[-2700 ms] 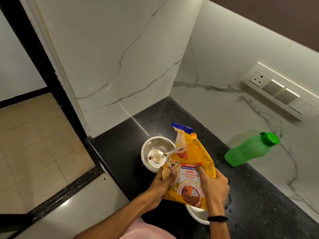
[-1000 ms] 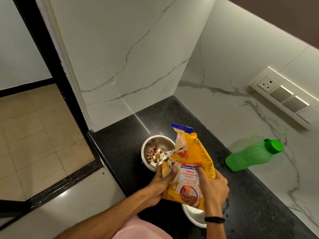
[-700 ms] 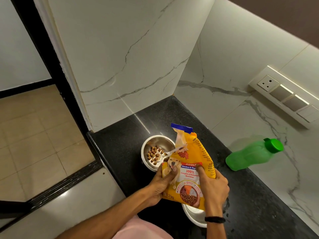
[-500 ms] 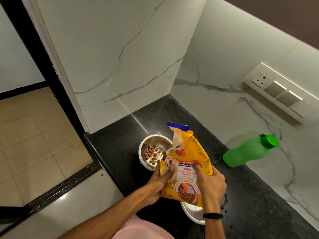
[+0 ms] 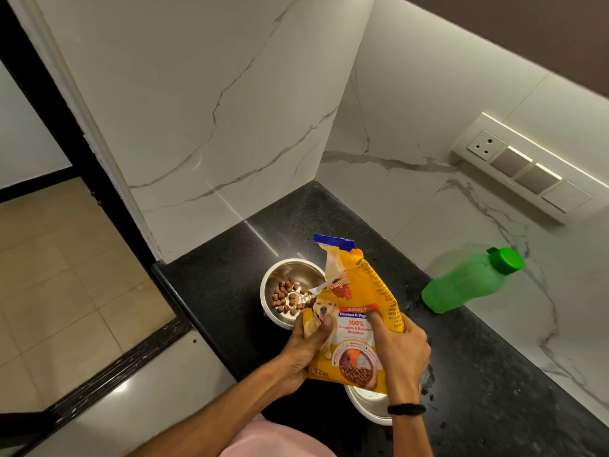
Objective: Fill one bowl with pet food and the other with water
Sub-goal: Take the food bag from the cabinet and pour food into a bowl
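While both hands gripped the bag [image 5: 357,311], its torn mouth tipped left over the far bowl [image 5: 290,293], long axis slanting up-left. Left hand [image 5: 308,349] clamped the lower edge, right hand [image 5: 400,352] wrapped the side. Kibble [image 5: 285,296] lay in that bowl; near bowl [image 5: 370,405] sat under the bag; bottle [image 5: 471,280] well apart, right.

Two steel bowls [image 5: 292,293] [image 5: 369,405], one yellow pet-food bag [image 5: 354,311], one green bottle [image 5: 468,282], and two hands [image 5: 304,352] [image 5: 400,352] gripping the bag.
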